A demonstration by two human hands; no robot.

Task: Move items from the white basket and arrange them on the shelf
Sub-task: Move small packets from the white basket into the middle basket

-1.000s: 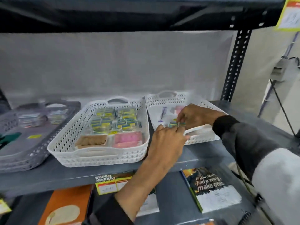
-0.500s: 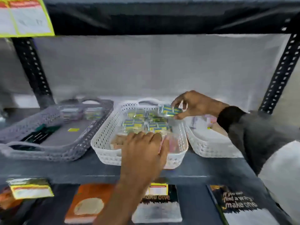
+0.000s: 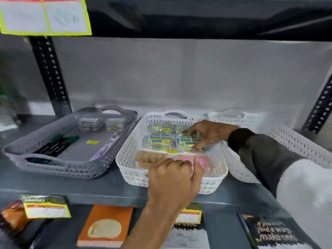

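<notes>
Closest to the camera, the left hand (image 3: 172, 178) is curled over the front rim of the middle white plastic basket with small holes (image 3: 129, 157). Its fingers are bent tight around that rim. Just past its knuckles, inside the basket, lie a clear flat pack of brown things (image 3: 150, 158) and a pink flat pack (image 3: 201, 159).

Farther in, the right hand (image 3: 206, 133), in a dark sleeve (image 3: 258, 151), reaches down onto the small blue and yellow packets (image 3: 161, 139) at the back of the same basket. Its fingertips rest among them, bent close together, but it is too blurry to tell if they pinch one.

Right of that hand sits another white holey basket (image 3: 291, 141). Left of the hands sits a grey holey basket (image 3: 59, 141). All three stand on the grey metal shelf (image 3: 100, 186).
</notes>
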